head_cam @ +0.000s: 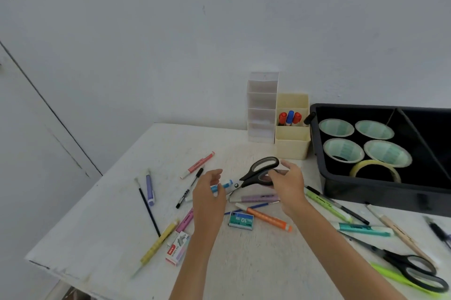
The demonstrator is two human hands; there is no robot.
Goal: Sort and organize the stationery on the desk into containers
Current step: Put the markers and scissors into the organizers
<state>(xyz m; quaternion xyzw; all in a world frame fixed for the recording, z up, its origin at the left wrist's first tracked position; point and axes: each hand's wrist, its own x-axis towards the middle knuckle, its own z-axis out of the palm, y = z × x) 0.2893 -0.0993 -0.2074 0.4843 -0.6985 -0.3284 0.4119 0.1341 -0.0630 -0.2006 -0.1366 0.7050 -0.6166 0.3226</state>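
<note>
Black-handled scissors (258, 172) are lifted just above the white desk (109, 226), and my right hand (288, 185) pinches their lower handle loop. My left hand (210, 192) hovers beside the blades with fingers loosely curled, holding nothing. Under the hands lie a blue marker (223, 186), a lilac highlighter (256, 198) and an orange marker (266, 218). A cream pen holder (291, 143) at the back holds red and blue markers (290, 117), next to a white tiered organizer (261, 107). A black bin (366, 192) at the right holds several tape rolls (374, 130).
Pens and highlighters lie scattered: pink (197, 165), purple (149, 190), yellow (158, 243), green (327, 205), teal (363, 229). Two staple boxes (241, 220) (178, 248) lie near the front. A second pair of scissors (412, 268) sits at the right front. The desk's left edge drops off.
</note>
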